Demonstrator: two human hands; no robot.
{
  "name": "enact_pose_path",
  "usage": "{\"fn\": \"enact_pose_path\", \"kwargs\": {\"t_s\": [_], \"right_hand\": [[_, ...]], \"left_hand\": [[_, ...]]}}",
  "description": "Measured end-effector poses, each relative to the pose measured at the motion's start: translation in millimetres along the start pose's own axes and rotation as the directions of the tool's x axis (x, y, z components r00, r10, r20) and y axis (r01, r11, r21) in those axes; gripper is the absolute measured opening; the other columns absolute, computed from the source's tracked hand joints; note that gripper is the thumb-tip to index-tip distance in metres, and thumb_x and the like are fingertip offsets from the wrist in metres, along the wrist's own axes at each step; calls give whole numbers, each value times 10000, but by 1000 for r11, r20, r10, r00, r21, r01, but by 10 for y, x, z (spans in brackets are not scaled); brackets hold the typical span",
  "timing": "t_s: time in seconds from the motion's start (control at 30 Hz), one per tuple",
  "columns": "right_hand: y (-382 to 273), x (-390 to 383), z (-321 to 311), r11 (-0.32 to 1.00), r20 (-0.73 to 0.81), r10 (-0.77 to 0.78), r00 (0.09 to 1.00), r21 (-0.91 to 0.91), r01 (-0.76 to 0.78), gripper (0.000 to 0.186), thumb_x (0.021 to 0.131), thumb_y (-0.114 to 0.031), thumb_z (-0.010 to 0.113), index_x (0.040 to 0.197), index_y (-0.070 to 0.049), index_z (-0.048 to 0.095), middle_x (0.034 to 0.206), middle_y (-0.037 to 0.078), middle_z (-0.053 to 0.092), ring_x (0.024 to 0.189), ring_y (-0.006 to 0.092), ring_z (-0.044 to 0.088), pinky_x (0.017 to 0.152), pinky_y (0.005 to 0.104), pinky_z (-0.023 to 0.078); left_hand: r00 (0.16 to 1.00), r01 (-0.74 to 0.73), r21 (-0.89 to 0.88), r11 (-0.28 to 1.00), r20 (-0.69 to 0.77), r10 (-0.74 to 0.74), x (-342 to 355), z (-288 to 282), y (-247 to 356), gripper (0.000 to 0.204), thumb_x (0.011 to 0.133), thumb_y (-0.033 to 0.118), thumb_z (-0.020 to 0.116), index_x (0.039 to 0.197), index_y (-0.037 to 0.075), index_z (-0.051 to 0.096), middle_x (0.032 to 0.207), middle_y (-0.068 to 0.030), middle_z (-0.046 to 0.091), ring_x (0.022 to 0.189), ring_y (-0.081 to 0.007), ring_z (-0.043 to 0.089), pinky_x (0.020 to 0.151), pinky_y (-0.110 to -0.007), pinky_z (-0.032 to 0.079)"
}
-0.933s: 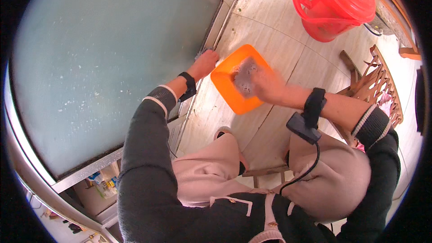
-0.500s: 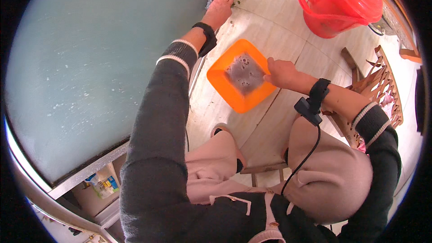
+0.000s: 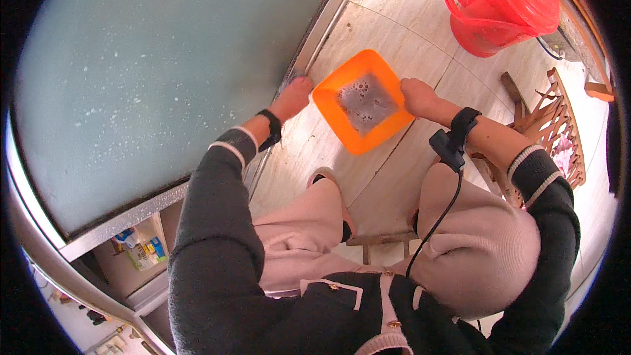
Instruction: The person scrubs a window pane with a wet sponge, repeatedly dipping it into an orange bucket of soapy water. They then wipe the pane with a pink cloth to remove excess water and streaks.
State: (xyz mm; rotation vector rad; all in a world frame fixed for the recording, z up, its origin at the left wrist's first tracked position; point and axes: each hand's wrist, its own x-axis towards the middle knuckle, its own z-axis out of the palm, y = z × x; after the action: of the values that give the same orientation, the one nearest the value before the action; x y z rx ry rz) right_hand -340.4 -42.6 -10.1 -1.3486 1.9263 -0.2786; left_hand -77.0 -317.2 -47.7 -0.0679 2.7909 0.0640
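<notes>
Orange basin [image 3: 332, 106] sits upper centre of frame, grey suds [image 3: 365, 102] inside. Right hand [image 3: 422, 98] pinches its right rim. Left hand [image 3: 292, 98], left of centre, at right edge of frosted panel [image 3: 171, 59]; from here, can't tell its grip.

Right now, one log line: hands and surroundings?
left hand: at metal frame of frosted panel, grip unclear | right hand: holding orange basin by rim | basin: grayish bubbly liquid | red bucket: upper right
</notes>
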Motion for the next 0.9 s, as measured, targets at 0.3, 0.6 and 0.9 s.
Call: {"fn": "enact_pose_path", "kwargs": {"t_s": [0.3, 0.6, 0.9], "right_hand": [[-90, -111, -162, 918, 154, 271, 950, 256, -304, 195, 784, -9, 649, 896, 113, 545, 735, 249, 639, 523, 339, 663, 427, 425, 523], [102, -243, -363, 915, 105, 274, 956, 276, -293, 182, 773, 25, 589, 934, 92, 539, 846, 262, 622, 576, 348, 672, 426, 428, 524], [320, -247, -380, 859, 187, 308, 933, 366, -357, 202, 765, 54, 536, 964, 84, 525, 843, 240, 617, 558, 330, 664, 403, 410, 513]], "left_hand": [[994, -100, 221, 970, -24, 107, -587, -40, 138, 226, 745, 25, 536, 958, -32, 584, 1025, -152, 531, 967, -304, 494, 854, -374, 410], [932, 240, -270, 933, -206, -299, 655, -17, 191, 203, 872, 64, 465, 1016, -61, 536, 1077, -175, 496, 1002, -324, 500, 855, -431, 442], [807, 302, -561, 771, -280, -520, 1634, -151, 125, 151, 897, 44, 465, 958, -66, 549, 1021, -201, 515, 991, -357, 533, 827, -457, 471]]}}
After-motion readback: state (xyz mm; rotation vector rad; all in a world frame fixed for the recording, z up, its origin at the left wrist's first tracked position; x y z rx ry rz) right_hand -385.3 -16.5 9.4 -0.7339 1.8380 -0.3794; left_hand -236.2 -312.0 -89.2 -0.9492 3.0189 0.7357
